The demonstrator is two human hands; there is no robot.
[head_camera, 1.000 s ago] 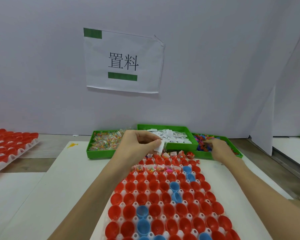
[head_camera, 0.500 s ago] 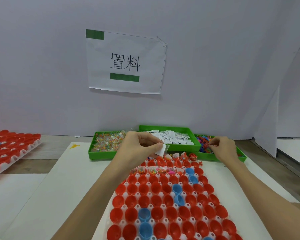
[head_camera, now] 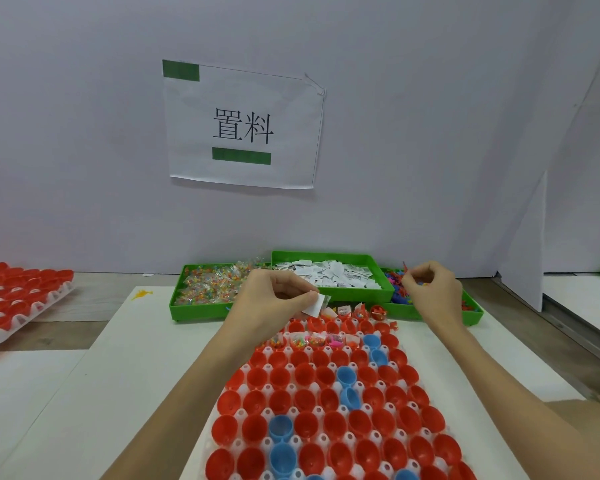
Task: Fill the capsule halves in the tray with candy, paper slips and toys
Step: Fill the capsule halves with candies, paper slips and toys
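Green bins (head_camera: pixel 333 292) behind; left fingers (head_camera: pixel 307 299) pinch paper slip (head_camera: pixel 315 304), right fingers (head_camera: pixel 417 276) a small toy (head_camera: pixel 404 268).

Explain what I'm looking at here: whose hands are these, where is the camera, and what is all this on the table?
There is no machine: a person works with bare hands, filmed by one wide-angle camera on their head, looking forward and down. In front lies a white tray of red and a few blue capsule halves; only the far rows hold anything. Behind it stand three green bins: wrapped candy, white paper slips and small coloured toys. The left hand pinches a paper slip over the tray's far end. The right hand is over the toy bin, fingers curled on a small reddish piece, too small to name. Another tray of red halves sits far left; a paper sign hangs on the wall.
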